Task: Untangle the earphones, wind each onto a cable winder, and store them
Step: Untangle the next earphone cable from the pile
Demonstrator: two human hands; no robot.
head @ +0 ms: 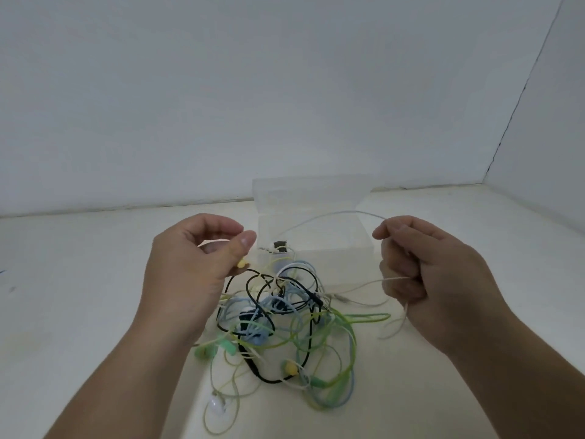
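A tangle of earphones [285, 324] in black, green, light blue, yellow and white lies on the pale table between my hands. My right hand [421, 274] is raised at the right and grips a pale blue-white cable [319, 218] that arcs left down to the pile; a loose white end [395, 324] hangs below the fist. My left hand [193, 264] hovers over the pile's left edge, its thumb and fingers curled near a small yellow earbud [241, 263]; whether it pinches the bud or its cable is unclear. A white earbud [217, 405] lies at the front.
A clear plastic storage box [342, 239] with its lid raised stands behind the pile, with small dark items at its front left corner [280, 247]. White walls close the table at the back and the right.
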